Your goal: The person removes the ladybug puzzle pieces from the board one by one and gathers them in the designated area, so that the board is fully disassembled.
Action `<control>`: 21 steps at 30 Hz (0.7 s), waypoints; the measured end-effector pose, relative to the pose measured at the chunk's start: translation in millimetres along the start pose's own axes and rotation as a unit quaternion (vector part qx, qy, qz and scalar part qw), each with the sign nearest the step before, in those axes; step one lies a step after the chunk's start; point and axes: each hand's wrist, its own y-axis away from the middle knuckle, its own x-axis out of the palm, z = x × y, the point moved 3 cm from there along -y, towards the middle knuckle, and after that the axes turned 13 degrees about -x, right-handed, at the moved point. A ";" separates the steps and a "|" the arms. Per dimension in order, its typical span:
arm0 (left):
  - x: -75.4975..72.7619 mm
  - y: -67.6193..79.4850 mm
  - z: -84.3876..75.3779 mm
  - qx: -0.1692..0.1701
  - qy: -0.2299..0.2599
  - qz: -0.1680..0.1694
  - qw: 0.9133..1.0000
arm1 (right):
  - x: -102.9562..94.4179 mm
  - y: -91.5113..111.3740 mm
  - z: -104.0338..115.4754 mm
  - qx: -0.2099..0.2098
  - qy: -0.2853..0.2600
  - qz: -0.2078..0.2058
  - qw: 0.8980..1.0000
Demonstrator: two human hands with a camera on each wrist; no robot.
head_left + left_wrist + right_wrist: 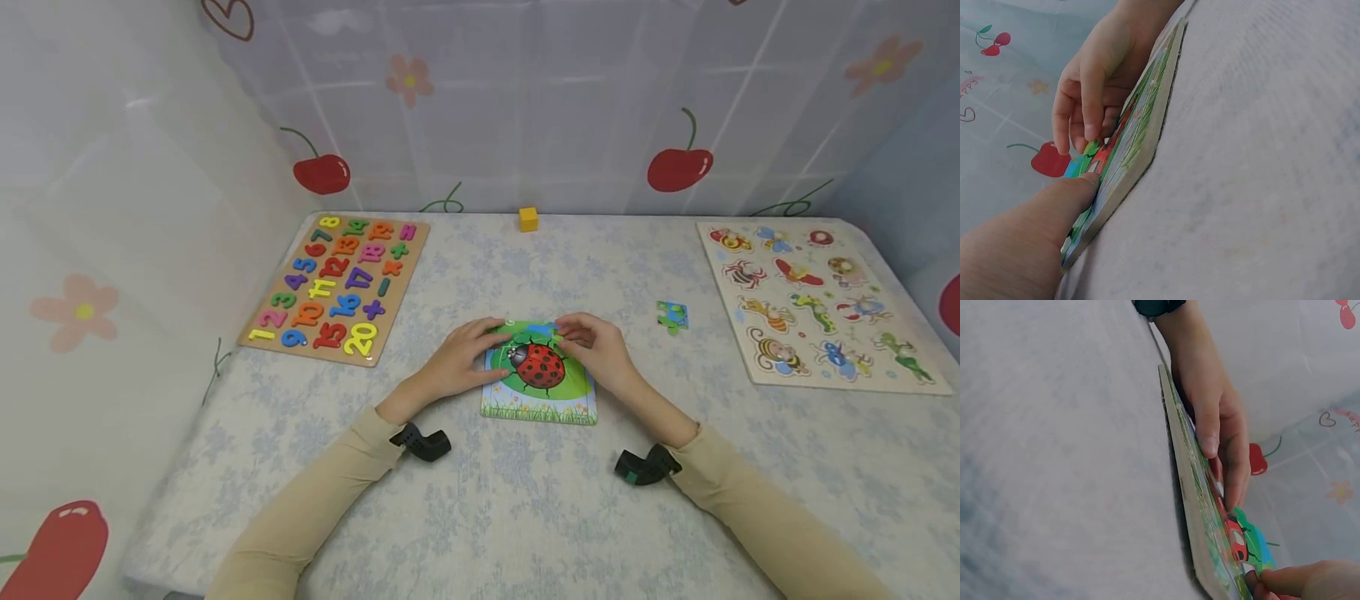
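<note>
A ladybug jigsaw board (551, 411) lies flat on the table between both hands. My left hand (463, 360) rests on its left side, the thumb on the picture and the fingers extended along the upper left. With thumb and fingertips, my right hand (602, 352) pinches a green and blue puzzle piece (1255, 540) at the board's top edge. That piece stands tilted up from the picture in the right wrist view, close to the left fingertips. Another loose puzzle piece (672, 316), green and blue, lies on the table to the right of the board.
A wooden number board (365, 360) with coloured numerals lies at the left. To the right is an insect peg board (847, 385). A small yellow block (528, 219) sits at the table's back edge, before a printed curtain (510, 108).
</note>
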 end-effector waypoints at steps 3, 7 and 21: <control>-0.2 0.0 -0.1 0.000 0.000 0.001 1.000 | -0.7 -1.4 -2.2 0.008 -0.019 -0.012 1.000; 0.0 0.4 0.4 -0.002 0.002 0.005 1.000 | -1.3 -1.3 6.7 0.016 -0.031 -0.017 0.999; 0.4 0.9 -2.5 0.031 -0.010 -0.007 0.999 | 1.5 1.6 -3.0 -0.020 -0.020 0.001 1.000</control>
